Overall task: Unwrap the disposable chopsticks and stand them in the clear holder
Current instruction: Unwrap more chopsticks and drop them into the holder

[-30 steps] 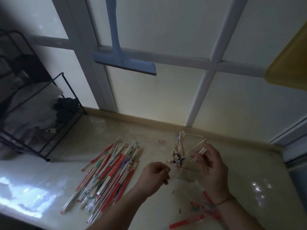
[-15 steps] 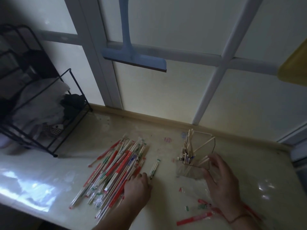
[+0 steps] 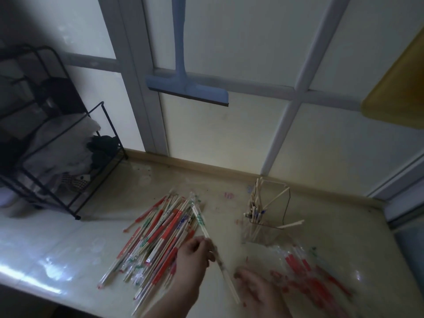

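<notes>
Pinching one wrapped pair of chopsticks [image 3: 207, 235] between curled fingers [image 3: 207, 247] of left hand [image 3: 192, 255], now lifting it clear of the counter [image 3: 68, 244] where half a second ago lying flat beside the pile. Drifting low and blurred at right: right hand [image 3: 254, 291], fingers loosely spread, having left the clear holder [image 3: 267, 216]. Lying fanned just left of the lifted pair: heap of wrapped chopsticks [image 3: 158, 230]. Standing near the window ledge: clear holder, carrying bare chopsticks [image 3: 257, 203] leaning inside. Spreading beside it: torn wrappers [image 3: 305, 269]. Standing far left: black wire rack [image 3: 57, 161], holding cloths.
</notes>
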Tool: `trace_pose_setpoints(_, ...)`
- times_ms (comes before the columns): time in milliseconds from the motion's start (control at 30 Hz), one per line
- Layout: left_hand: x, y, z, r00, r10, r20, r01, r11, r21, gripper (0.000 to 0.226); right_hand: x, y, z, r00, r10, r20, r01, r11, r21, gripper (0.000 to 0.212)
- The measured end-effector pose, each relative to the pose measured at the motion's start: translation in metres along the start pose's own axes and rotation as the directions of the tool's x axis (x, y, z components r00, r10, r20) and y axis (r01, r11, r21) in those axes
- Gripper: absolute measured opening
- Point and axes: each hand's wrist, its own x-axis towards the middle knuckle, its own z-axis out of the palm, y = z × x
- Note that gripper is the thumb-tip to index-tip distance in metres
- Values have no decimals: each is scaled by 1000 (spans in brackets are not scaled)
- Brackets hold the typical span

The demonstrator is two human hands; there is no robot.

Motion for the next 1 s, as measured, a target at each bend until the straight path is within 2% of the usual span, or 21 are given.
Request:
trace_pose_setpoints(33, -8, 4, 6, 1000, 0, 4, 0, 998, -55, 30, -2, -7, 3, 986, 82, 146, -88, 995, 39, 36)
trace_pose_setpoints(100, -21, 12, 16, 999, 31, 29, -29, 997, -78, 30, -4, -26, -1, 945, 157, 288, -174, 984, 38, 9)
trace_pose_setpoints(200, -33, 34, 24, 995, 60, 79, -46, 985, -168, 17, -10, -36, -14, 942, 130, 309, -152, 987, 50, 20)
trace_pose_setpoints(300, -34, 65, 28, 983, 126, 137, -65, 923, -380, 16, -25, -40, -20, 923, 153, 353, -185, 981, 59, 25)
trace_pose_setpoints(400, -28, 91, 30, 967, 191, 166, -83, 859, -505, 27, -40, -41, -24, 960, 91, 265, -131, 982, 139, 22)
trace_pose_setpoints(467, -26, 99, 33, 964, 191, 185, -71, 855, -514, 30, -41, -42, -26, 970, 63, 236, -115, 969, 217, 21)
trace_pose_setpoints(667, -38, 94, 50, 940, 183, 288, -21, 873, -487, 34, -37, -33, -39, 991, 4, 134, -37, 969, 242, 28)
trace_pose_setpoints(800, -50, 88, 61, 943, 142, 300, 21, 878, -479, 35, -37, -35, -44, 992, -3, 129, -22, 982, 187, 24)
trace_pose_setpoints(867, -53, 86, 62, 936, 134, 326, 44, 873, -485, 36, -39, -36, -45, 986, 5, 167, -33, 985, 168, 27)
trace_pose_setpoints(933, -53, 85, 62, 918, 142, 371, 56, 878, -476, 34, -45, -39, -48, 974, -56, 218, 14, 982, 188, 36)
trace_pose_setpoints(1000, -51, 83, 59, 883, 162, 441, 48, 903, -428, 31, -35, -49, -57, 1000, -5, 2, 4, 956, 295, 29)
